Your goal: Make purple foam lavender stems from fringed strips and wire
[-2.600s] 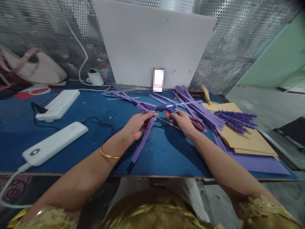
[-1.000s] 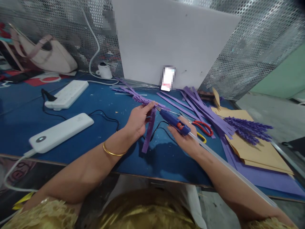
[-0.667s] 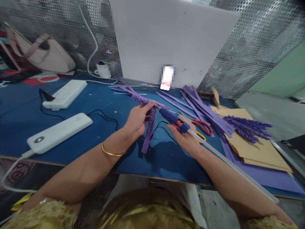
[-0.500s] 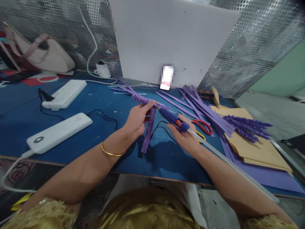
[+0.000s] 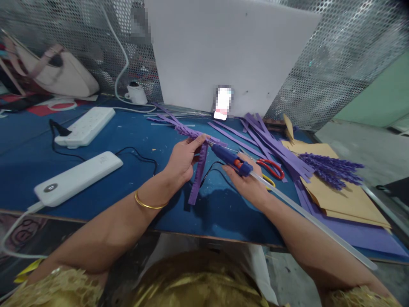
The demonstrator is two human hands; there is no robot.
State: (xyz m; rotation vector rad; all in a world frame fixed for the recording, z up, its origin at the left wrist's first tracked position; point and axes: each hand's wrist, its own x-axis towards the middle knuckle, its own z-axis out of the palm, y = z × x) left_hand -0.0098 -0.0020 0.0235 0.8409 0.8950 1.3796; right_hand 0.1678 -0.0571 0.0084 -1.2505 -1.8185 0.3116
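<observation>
Between its thumb and fingers, my left hand (image 5: 184,160) pinches a purple paper flower stem (image 5: 185,131) that points away to the upper left. A fringed purple paper strip (image 5: 198,175) hangs down from the pinch. My right hand (image 5: 247,179) is wrapped round a blue hot glue gun (image 5: 228,158), with its nozzle at the top of the strip, by my left fingertips. A long translucent glue stick (image 5: 306,215) sticks out of the gun's back over my right forearm. Scissors with red (image 5: 271,168) and yellow handles lie beyond my right hand, partly hidden by it.
Purple paper strips (image 5: 277,147) lie to the right, beside brown paper (image 5: 351,207) bearing purple flower sprigs (image 5: 334,168). A lit phone (image 5: 223,102) leans on a white board (image 5: 236,47). A power strip (image 5: 86,127), white power bank (image 5: 78,177) and handbag (image 5: 73,72) stand left.
Hardly anything differs. Both hands keep their hold, the glue gun's nozzle stays at the strip, and the whole view has shifted very slightly.
</observation>
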